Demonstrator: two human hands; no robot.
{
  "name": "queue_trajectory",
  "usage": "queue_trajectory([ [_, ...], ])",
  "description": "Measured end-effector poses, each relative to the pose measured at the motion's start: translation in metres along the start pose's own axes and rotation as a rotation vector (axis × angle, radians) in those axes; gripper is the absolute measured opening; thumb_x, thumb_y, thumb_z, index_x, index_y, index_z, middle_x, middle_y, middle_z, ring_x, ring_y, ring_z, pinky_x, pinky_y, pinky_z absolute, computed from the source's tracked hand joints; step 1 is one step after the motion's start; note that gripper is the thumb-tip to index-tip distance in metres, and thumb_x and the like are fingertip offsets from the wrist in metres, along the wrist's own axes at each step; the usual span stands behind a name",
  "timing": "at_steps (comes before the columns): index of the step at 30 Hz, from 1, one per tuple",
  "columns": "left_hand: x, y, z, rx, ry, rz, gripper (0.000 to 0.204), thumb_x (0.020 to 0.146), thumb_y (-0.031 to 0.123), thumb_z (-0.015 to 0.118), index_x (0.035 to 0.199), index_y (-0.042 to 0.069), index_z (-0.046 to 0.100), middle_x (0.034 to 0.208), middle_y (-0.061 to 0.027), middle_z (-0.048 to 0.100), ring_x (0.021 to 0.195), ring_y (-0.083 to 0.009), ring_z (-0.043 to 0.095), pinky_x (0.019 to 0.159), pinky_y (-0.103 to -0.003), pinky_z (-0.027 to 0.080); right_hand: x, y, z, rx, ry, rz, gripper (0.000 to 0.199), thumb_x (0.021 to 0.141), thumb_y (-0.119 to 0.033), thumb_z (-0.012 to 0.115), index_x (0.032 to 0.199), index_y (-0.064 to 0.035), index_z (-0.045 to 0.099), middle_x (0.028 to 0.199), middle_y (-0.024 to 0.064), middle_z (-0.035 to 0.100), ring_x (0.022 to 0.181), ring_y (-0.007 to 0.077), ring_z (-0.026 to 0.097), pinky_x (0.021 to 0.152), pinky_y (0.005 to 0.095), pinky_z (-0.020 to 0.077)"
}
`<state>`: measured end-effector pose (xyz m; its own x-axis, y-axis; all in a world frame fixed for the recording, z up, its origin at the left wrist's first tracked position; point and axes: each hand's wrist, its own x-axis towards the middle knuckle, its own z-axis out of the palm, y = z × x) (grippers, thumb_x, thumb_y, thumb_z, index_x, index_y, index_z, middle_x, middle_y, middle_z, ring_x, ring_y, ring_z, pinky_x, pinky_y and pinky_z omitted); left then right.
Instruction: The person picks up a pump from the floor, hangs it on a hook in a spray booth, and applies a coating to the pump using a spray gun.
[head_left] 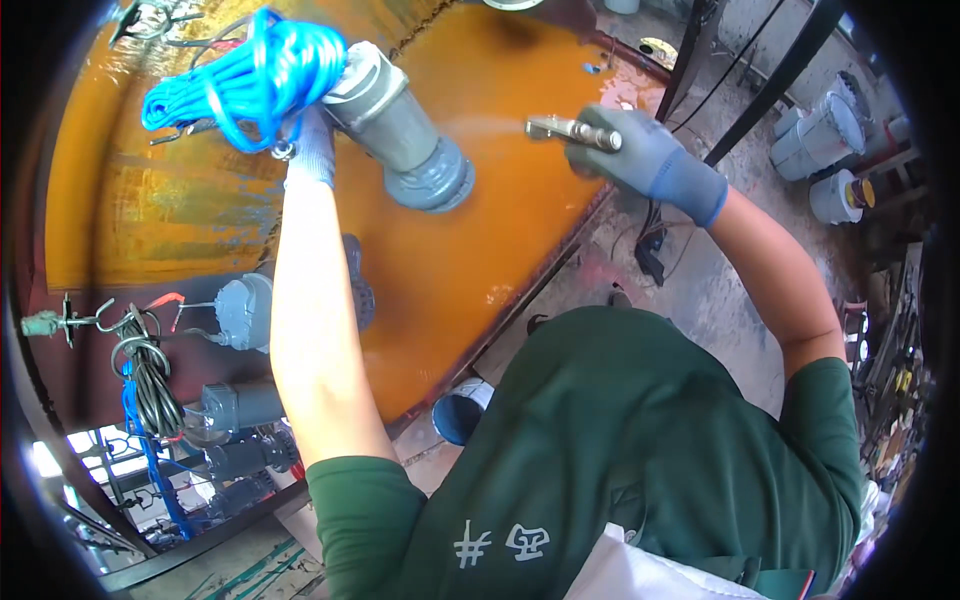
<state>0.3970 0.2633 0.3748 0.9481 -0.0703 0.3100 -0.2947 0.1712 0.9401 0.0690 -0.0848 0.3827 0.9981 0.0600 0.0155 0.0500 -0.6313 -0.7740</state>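
My left hand [312, 148], in a grey glove, is raised against a coil of bright blue hose [250, 80] beside a grey pipe fitting [400, 130] that sticks out of a large orange rusty tank wall [500, 260]. The fingers are hidden behind the coil, which they seem to hold. My right hand [640, 150], in a blue-grey glove, grips a metal spray gun [570, 130] pointed left at the fitting. A faint mist spreads from its nozzle toward the fitting.
Lower on the tank sit more grey fittings [245, 310], a valve [45, 322] and a black cable coil [150, 370]. Grey buckets [825, 135] stand on the concrete floor at right. A blue bucket [460, 415] is below the tank edge.
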Motion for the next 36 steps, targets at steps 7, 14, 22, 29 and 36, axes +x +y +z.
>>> queue_trajectory([
  [7,-0.170,0.036,-0.006,0.262,0.305,0.007,0.041,0.105,0.024,0.059,0.139,0.001,0.056,0.125,-0.0074,0.066,0.109,-0.0150,0.064,0.099,-0.032,0.049,-0.008,0.031,0.010,0.115,-0.083,-0.099,0.027,0.096,-0.033,0.069,0.102,-0.0077,0.066,0.076,0.0090,0.072,0.068,0.0210,0.070,0.068,0.0371,0.0552],
  [14,-0.265,0.158,0.047,0.819,0.236,0.661,0.043,0.103,0.019,0.061,0.139,-0.003,0.056,0.137,-0.0167,0.059,0.126,-0.0267,0.057,0.107,-0.044,0.044,-0.002,0.042,0.001,0.185,-0.127,-0.137,0.019,0.095,-0.023,0.067,0.101,-0.0057,0.063,0.085,0.0122,0.071,0.079,0.0301,0.070,0.074,0.0391,0.0536],
  [22,-0.202,0.206,0.018,1.387,0.166,0.941,0.037,0.100,0.012,0.066,0.133,-0.005,0.060,0.140,-0.0232,0.053,0.126,-0.0302,0.056,0.106,-0.042,0.046,0.003,0.048,-0.009,-0.106,-0.217,-0.193,0.031,0.095,-0.039,0.067,0.107,-0.0104,0.063,0.084,0.0138,0.070,0.087,0.0366,0.069,0.079,0.0486,0.0538],
  [29,-0.126,0.243,-0.063,0.837,0.460,0.418,0.054,0.105,0.039,0.057,0.143,0.001,0.054,0.148,-0.0164,0.052,0.136,-0.0265,0.048,0.116,-0.045,0.035,0.001,0.078,0.001,-0.023,0.058,-0.279,0.032,0.095,-0.038,0.068,0.105,-0.0094,0.059,0.085,0.0176,0.068,0.083,0.0409,0.067,0.074,0.0535,0.0521],
  [36,-0.079,0.223,-0.104,0.912,0.219,0.180,0.054,0.103,0.033,0.065,0.143,-0.002,0.053,0.133,-0.0131,0.060,0.119,-0.0204,0.057,0.107,-0.037,0.043,-0.017,0.103,-0.016,0.123,0.172,-0.189,0.023,0.094,-0.028,0.071,0.100,-0.0078,0.061,0.081,0.0168,0.068,0.081,0.0394,0.068,0.073,0.0481,0.0523],
])
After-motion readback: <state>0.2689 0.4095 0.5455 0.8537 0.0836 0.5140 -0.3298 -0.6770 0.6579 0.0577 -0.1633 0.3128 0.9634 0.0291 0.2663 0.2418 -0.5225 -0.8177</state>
